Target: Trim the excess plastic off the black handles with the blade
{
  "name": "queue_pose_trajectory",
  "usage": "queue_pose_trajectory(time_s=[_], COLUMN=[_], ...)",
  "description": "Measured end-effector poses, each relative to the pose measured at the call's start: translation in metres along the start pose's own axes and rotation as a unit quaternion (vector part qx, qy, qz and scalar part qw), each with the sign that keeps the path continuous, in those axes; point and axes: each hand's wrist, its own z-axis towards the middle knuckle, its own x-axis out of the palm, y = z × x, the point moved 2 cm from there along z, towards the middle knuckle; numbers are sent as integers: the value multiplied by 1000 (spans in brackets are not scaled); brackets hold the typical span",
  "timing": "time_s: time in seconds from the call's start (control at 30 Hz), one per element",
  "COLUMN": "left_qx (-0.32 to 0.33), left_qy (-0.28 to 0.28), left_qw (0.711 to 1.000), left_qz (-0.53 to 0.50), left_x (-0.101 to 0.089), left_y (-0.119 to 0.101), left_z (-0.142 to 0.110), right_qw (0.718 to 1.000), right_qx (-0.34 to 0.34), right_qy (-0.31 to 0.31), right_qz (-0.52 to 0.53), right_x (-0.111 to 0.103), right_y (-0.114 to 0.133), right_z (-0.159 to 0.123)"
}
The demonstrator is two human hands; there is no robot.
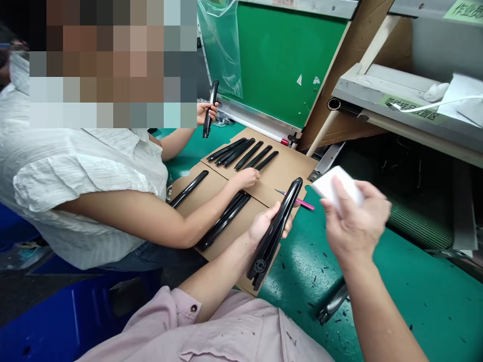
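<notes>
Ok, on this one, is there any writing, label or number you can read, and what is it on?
Top-right green label on the upper shelf: "作业", the rest cut off by the picture edge.
Green shelf label on the metal shelf: Chinese characters, too blurred to read.
Paper strip above the green board: cut off, unreadable.

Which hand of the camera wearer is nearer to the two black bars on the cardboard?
The left hand is nearer to the two black bars: it holds another black bar just beside them. The right hand is farther away, over the green mat.
</notes>
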Motion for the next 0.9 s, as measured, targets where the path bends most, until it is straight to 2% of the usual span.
queue_pose_trajectory(time_s=[0.1, 0.23, 0.33, 0.5, 0.73, 0.9], left_qx=[33, 14, 19, 24, 13, 14], left_qy=[22, 11, 14, 40, 38, 12], left_qw=[999, 999, 999, 998, 998, 999], left_qz=[-17, -35, -39, -46, -49, -27], left_x=[-4, -13, -16, -13, -11, -8], left_y=[-5, -7, -6, -3, -2, -3], left_z=[0, 0, 2, 4, 5, 3], right_qw=[997, 992, 991, 991, 992, 989], right_qx=[73, 109, 102, 88, 71, 31], right_qy=[-17, 32, 53, 60, 61, 79], right_qz=[25, 59, 70, 82, 90, 124], right_x=[-4, 3, 8, 8, 9, 7], right_y=[-18, -23, -21, -19, -18, -3], right_z=[1, -25, -40, -48, -58, -61])
